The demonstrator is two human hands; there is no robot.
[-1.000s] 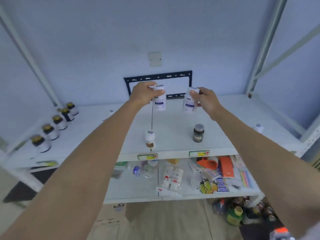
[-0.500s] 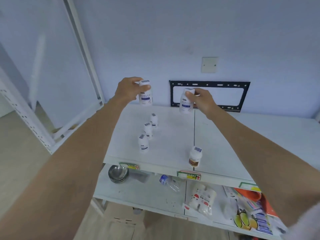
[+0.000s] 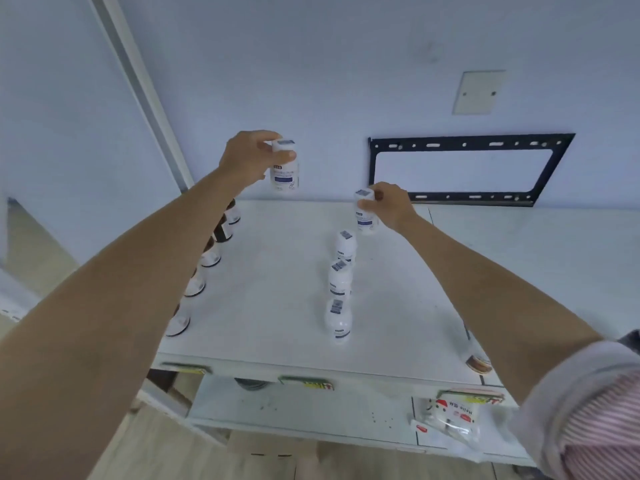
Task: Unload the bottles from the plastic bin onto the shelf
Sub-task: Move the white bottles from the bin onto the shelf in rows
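Observation:
My left hand (image 3: 246,157) grips a white bottle with a blue label (image 3: 284,170) by its cap, held in the air above the back of the white shelf (image 3: 277,271). My right hand (image 3: 389,206) pinches the cap of a second white bottle (image 3: 365,218), low over the shelf at the far end of a row of three white bottles (image 3: 340,285). Whether that bottle touches the shelf I cannot tell. The plastic bin is out of view.
A row of dark-capped bottles (image 3: 211,254) runs along the shelf's left side, partly hidden by my left arm. Another bottle (image 3: 478,362) stands at the right front edge. A black wall bracket (image 3: 464,169) hangs behind. The lower shelf holds a packet (image 3: 450,415).
My view has swung left along the shelf. Both hands carried their bottles leftward, and the right bottle has come down behind the row of three white bottles.

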